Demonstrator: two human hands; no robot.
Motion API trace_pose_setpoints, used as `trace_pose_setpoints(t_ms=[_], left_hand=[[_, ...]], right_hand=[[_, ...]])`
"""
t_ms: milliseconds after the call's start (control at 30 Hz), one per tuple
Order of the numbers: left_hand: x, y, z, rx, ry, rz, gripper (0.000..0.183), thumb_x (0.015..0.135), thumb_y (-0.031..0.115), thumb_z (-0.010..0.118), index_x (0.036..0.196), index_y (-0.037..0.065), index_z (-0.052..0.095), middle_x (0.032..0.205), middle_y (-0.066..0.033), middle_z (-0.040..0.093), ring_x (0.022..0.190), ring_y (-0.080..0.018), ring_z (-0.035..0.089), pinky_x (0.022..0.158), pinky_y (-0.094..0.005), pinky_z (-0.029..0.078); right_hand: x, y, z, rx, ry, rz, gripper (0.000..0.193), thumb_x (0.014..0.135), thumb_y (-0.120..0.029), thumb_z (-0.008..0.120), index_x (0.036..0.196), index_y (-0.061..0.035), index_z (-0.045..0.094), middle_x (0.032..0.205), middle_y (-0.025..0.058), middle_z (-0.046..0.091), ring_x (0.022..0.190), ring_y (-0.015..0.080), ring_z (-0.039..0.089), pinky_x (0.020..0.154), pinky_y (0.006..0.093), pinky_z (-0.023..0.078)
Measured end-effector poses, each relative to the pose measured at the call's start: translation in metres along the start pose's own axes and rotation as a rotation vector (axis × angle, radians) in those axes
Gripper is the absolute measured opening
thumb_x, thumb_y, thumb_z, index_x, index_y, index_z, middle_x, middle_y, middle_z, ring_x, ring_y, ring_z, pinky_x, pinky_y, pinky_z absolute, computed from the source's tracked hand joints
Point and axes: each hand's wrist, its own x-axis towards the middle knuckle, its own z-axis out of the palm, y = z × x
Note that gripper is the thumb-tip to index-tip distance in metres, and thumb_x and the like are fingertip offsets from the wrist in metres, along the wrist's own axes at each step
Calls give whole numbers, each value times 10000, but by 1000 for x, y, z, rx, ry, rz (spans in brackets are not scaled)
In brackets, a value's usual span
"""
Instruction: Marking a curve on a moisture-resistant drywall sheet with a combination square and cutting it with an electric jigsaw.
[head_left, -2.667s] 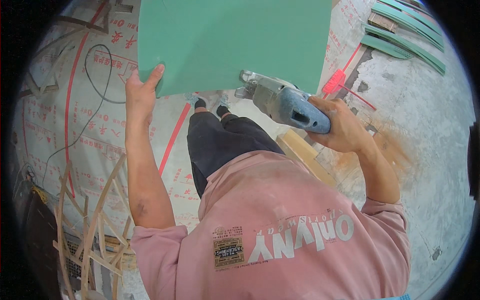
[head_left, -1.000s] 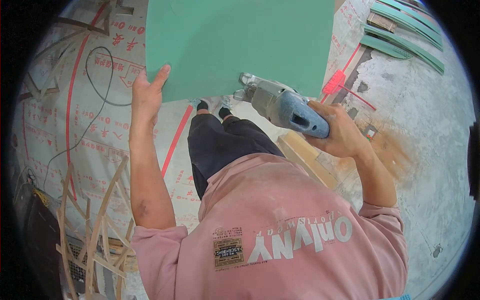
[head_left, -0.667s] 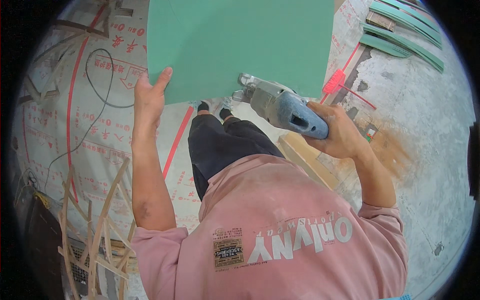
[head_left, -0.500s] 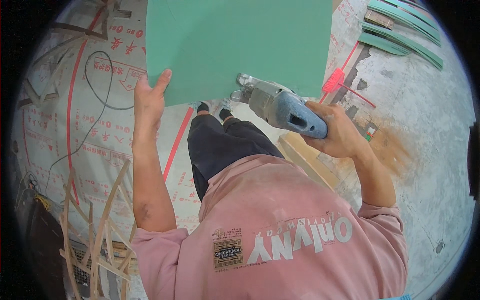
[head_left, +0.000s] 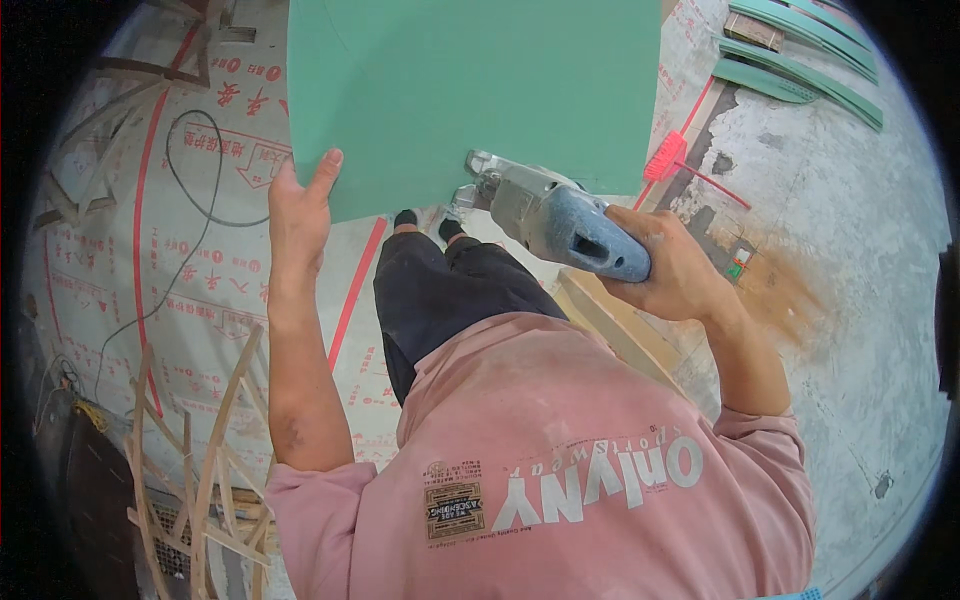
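A large green board (head_left: 470,90), like a plasterboard sheet, spreads out in front of me at the top. My left hand (head_left: 303,200) grips its near left corner, thumb on the upper face and fingers mostly hidden at the edge and beneath. In my right hand (head_left: 675,265) is a jigsaw (head_left: 570,220) with a dusty blue body and grey metal front, fingers wrapped round its rear. The metal front end rests over the board's near edge, right of the middle. Its blade cannot be made out.
Curved green strips (head_left: 800,80) lie on the concrete at the upper right, near a red brush (head_left: 665,157). Thin curved wooden frames (head_left: 215,450) stand at lower left. A dark cable (head_left: 208,215) loops over the printed floor sheet. Behind the jigsaw lies a pale wooden plank (head_left: 615,325).
The board and the jigsaw have shifted slightly to the left in the picture. Both hands keep their hold.
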Motion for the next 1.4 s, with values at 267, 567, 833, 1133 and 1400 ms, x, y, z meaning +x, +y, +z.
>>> trace_pose_setpoints(t_ms=[267,567,833,1133,1400], left_hand=[[-3,3,3,35,3,-3,536,933,313,691,1263,-83,545,1189,-156,642,1072,-205,588,970,-325,427],[-5,9,5,42,-3,-35,522,942,299,676,1279,-76,544,1215,-145,631,1099,-205,572,991,-327,411],[-3,8,1,41,-17,1,505,951,305,662,1281,-60,550,1203,-141,636,1083,-202,579,977,-322,422],[-9,-7,0,182,-55,18,519,956,339,657,1254,-71,550,1180,-147,644,1067,-208,581,971,-331,425],[-12,-2,8,48,-99,-9,534,961,340,654,1272,-74,524,1216,-127,619,1096,-193,560,984,-318,413]], right_hand=[[0,-2,1,28,13,9,307,695,-50,704,981,-5,603,779,182,606,661,347,557,677,370,487],[-1,-4,2,28,20,12,302,682,-53,705,957,-3,591,765,183,589,665,361,540,670,390,476],[-5,-2,2,3,1,42,291,684,-76,713,942,-23,588,773,213,605,729,422,599,659,435,478],[-9,4,6,-2,36,29,324,670,-69,704,969,-4,598,795,220,616,761,431,604,697,436,488],[-5,2,5,7,15,73,301,675,-70,700,955,-19,599,788,217,620,754,426,605,695,443,488]])
